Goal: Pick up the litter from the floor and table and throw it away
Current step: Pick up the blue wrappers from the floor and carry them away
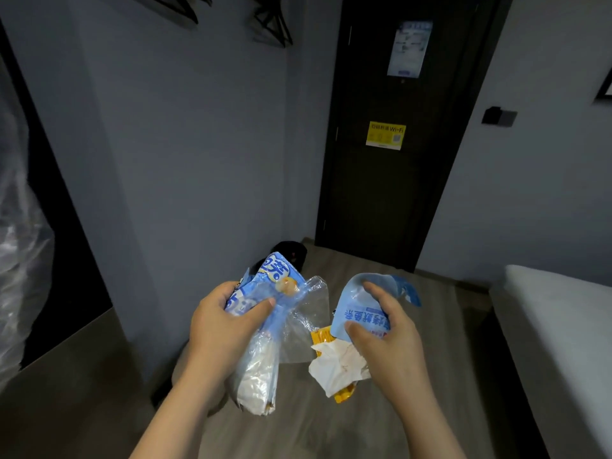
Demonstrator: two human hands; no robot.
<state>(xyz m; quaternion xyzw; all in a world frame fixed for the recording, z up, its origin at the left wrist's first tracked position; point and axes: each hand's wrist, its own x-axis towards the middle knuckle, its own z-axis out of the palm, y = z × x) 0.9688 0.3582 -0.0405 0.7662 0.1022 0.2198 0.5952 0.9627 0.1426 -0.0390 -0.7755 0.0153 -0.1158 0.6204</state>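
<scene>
My left hand (222, 329) grips a bundle of blue-and-white snack wrappers (275, 276) together with clear plastic bags (308, 323) that hang down below it. My right hand (385, 329) holds a light blue wrapper (364, 318) with printed characters, and a crumpled white tissue (337, 362) and a yellow wrapper (323, 336) are bunched under the same hand. Both hands are held at waist height above the wooden floor (381, 283). A black bin (291, 251) stands in the corner by the wall, partly hidden behind the wrappers in my left hand.
A dark door (387, 180) with a yellow sticker closes off the far end. A white bed (559, 329) runs along the right. A dark opening with clear plastic sheeting (20, 246) is on the left, and grey wall (198, 160) lies between.
</scene>
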